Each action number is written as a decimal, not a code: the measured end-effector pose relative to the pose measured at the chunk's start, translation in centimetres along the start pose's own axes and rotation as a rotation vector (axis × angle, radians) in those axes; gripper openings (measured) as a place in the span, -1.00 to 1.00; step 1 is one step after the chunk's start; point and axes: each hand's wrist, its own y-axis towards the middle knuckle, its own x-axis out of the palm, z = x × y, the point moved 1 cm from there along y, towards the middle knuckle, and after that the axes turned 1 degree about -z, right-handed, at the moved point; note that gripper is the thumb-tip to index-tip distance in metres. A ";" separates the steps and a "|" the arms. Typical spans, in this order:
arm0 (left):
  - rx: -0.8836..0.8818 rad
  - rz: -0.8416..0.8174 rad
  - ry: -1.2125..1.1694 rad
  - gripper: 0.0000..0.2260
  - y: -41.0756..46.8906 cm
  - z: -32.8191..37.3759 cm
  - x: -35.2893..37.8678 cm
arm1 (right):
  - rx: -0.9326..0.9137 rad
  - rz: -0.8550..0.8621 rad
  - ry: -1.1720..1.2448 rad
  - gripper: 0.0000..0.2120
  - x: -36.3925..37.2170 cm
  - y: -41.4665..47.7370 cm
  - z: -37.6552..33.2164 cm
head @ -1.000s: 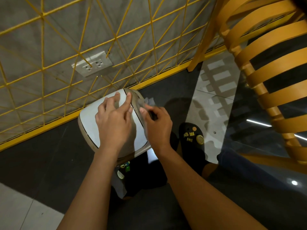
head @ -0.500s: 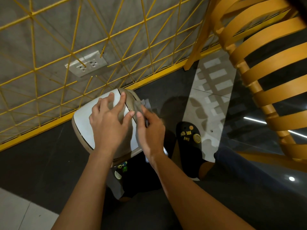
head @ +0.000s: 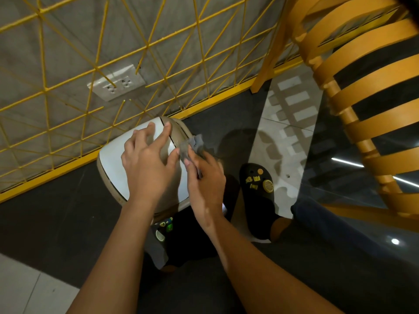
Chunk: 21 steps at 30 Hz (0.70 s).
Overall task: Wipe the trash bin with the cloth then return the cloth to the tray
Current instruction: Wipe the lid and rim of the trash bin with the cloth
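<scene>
Head view: I crouch over the bin (head: 113, 164), which stands on the dark floor just beside the yellow grille (head: 158, 41).
Left hand (head: 147, 164): fingers spread wide, flat on the white lid, steadying it.
Right hand (head: 204, 177): fingers closed on the grey cloth (head: 192, 146), pressed to the bin's right edge.
Tray: not in view, so the return route is unknown to me.
Risk, lid: it looks split by a seam; my left hand's weight could tip a flap inward.
Risk, bin: a hard sideways wipe could shove it into the grille.
Risk, cloth: bunched small, it may slip free and drop by my shoe (head: 258, 184).
</scene>
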 end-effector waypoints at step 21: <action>-0.017 0.010 -0.050 -0.54 0.1 0.4 -0.3 | 0.200 0.041 0.289 -0.86 -0.6 -0.3 2.4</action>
